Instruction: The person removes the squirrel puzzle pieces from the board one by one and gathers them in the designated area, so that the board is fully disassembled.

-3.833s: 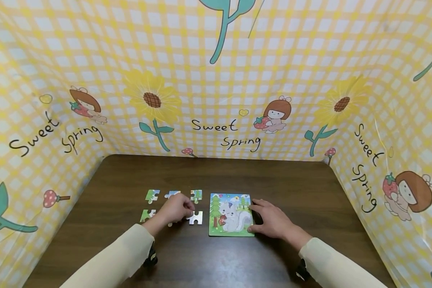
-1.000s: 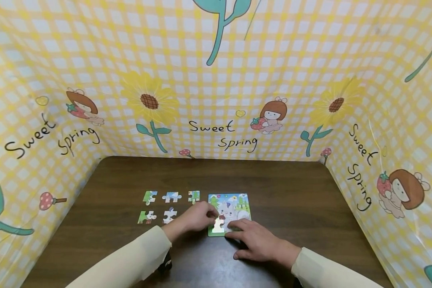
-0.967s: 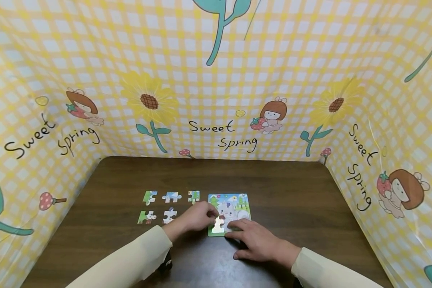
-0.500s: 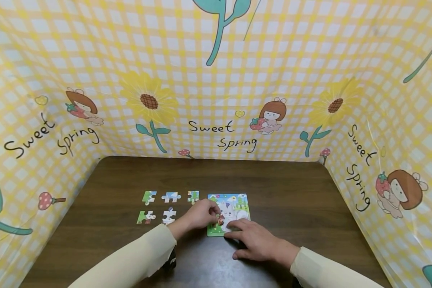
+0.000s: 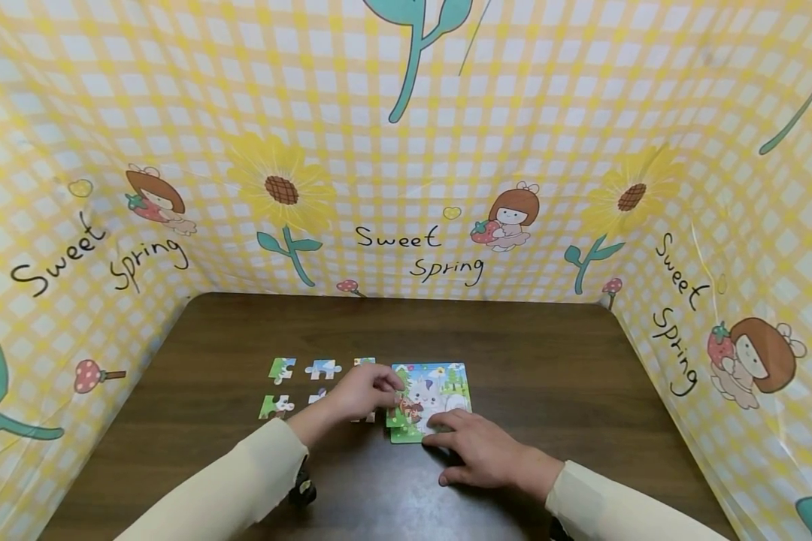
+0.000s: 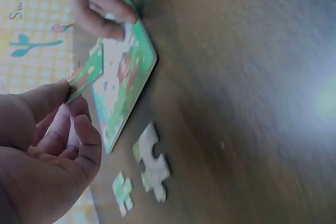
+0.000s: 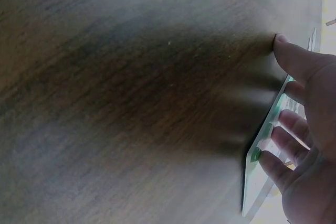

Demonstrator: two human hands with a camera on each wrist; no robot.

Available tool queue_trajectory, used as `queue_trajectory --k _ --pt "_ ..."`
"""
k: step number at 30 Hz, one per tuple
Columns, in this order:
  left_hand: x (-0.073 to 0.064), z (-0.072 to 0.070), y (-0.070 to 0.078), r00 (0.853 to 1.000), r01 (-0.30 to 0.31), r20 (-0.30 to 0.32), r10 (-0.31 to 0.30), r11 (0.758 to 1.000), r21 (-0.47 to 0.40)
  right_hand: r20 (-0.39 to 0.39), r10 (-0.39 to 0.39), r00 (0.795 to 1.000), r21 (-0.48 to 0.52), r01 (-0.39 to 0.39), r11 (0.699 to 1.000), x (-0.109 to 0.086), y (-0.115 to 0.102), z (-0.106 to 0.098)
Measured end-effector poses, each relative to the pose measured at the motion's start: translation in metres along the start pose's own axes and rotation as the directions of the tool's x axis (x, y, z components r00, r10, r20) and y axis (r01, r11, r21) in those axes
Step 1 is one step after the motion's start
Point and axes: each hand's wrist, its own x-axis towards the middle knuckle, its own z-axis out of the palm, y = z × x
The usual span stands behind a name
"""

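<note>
My left hand pinches a jigsaw piece, green and brown, between thumb and fingers. In the left wrist view this piece is raised and tilted beside the puzzle board. From the head view, it overlaps the board's left edge. The square board pictures a white squirrel among trees. My right hand rests at its front right, fingertips on the near part of the board. In the right wrist view the thumb of the right hand is apart from the other fingers, near the tabletop.
Left of the board several loose jigsaw pieces lie in two rows on the dark wooden table. My left hand and forearm partly cover some of them. A yellow checked cloth surrounds the table's back and sides.
From over the loose pieces, my left hand came to the board with the jigsaw piece, then shifted slightly left. My right hand slid from the board's right side to its front edge.
</note>
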Motion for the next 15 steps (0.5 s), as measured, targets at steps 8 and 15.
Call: queue_trajectory --k 8,15 --pt "-0.038 -0.039 -0.014 1.000 0.024 -0.001 -0.024 1.000 0.017 -0.004 0.008 1.000 0.001 -0.008 1.000 0.002 -0.002 0.000" --pt "-0.079 -0.063 -0.034 0.998 0.060 0.007 -0.060 0.998 0.016 0.004 0.030 1.000 -0.008 -0.029 1.000 0.000 -0.001 -0.001"
